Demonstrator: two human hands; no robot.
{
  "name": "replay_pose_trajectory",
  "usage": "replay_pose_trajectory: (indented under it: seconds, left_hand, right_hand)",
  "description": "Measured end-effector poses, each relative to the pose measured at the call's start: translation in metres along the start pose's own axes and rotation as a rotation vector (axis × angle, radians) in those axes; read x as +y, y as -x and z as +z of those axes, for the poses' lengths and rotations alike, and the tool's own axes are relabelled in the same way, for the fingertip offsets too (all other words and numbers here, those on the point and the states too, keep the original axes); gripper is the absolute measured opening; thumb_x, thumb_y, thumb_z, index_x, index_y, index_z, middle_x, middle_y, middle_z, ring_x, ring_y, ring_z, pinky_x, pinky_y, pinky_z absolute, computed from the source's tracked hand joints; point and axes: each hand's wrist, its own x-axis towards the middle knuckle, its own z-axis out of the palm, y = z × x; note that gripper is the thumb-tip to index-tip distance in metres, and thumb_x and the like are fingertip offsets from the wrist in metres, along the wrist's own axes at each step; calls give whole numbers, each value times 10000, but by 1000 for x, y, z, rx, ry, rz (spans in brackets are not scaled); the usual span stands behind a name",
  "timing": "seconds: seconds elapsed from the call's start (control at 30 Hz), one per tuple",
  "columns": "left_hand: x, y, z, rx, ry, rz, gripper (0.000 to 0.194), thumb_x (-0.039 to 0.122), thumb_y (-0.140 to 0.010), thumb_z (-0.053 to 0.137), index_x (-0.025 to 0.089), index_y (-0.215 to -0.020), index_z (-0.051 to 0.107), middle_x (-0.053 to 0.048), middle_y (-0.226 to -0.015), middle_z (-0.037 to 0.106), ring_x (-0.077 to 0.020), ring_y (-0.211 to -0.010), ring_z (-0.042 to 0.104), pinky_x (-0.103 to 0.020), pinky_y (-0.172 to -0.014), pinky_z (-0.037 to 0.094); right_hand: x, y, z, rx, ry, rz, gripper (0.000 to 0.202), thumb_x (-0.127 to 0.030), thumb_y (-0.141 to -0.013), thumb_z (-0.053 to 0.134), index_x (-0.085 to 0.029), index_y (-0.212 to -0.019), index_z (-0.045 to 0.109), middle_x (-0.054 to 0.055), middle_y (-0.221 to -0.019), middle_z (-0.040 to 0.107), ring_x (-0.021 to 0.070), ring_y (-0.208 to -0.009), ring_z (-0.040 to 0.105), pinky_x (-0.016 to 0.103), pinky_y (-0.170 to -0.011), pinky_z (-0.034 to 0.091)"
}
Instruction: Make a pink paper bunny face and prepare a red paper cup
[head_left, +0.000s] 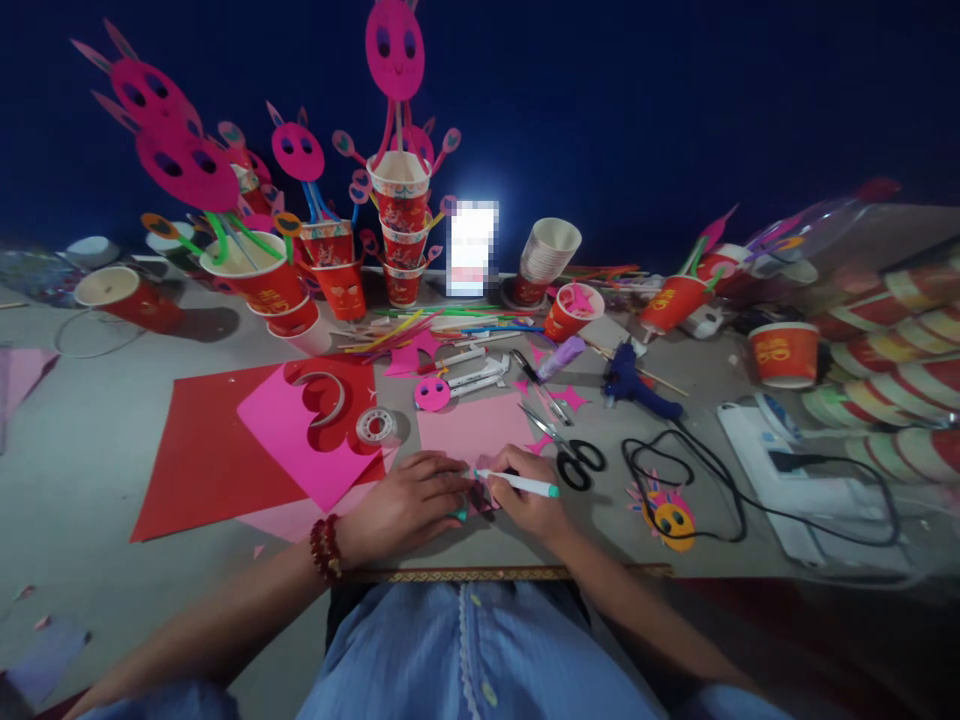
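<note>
- Marker (534,486) in the right hand (529,500), guys: white barrel, teal end, fingers closed around it, tip pointing left toward the left hand (424,495).
- It's all going on near the middle of the table (97,430), close to the near edge, with a small pink piece (489,497) under the fingers of both hands.
- Left hand lies palm down, fingers kinda bent. A teal cap (460,514) peeks out by its fingers, but I can't tell if it's gripped or just touching. Dark red bead bracelet (325,548) on that wrist.
- Light pink sheet (472,425) lies just beyond the hands; black-handled scissors (560,442) sit right of it.
- Off to the left, a hot pink sheet (277,430) with curved cut-outs lies on a red sheet (180,450), tape roll (389,434) just beside it.
- Farther back from the light pink sheet: a round pink face (433,394), some white markers (480,375) and a purple tube (561,357).
- Right side has a blue glue gun (637,388) with its black cord, plus an orange face cutout (675,524) nearer.
- Far left, red paper cups (341,290) with pink-faced figures (298,152) stand in a crowd.
</note>
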Motion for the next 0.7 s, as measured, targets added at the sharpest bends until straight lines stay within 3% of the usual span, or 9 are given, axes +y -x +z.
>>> replay_pose_trajectory:
  seconds: [0.7]
  left_hand:
    - [-1, 1, 2, 5, 13, -1, 266, 336, -1006, 530, 191, -1212, 615, -90, -1279, 693, -249, -1300, 520, -464, -1113, 406]
  right_hand:
    - [0, -1, 0, 2, -3, -1, 141, -176, -794, 522, -238, -672, 489, -45, -557, 532, 143, -516, 494, 265, -559, 367]
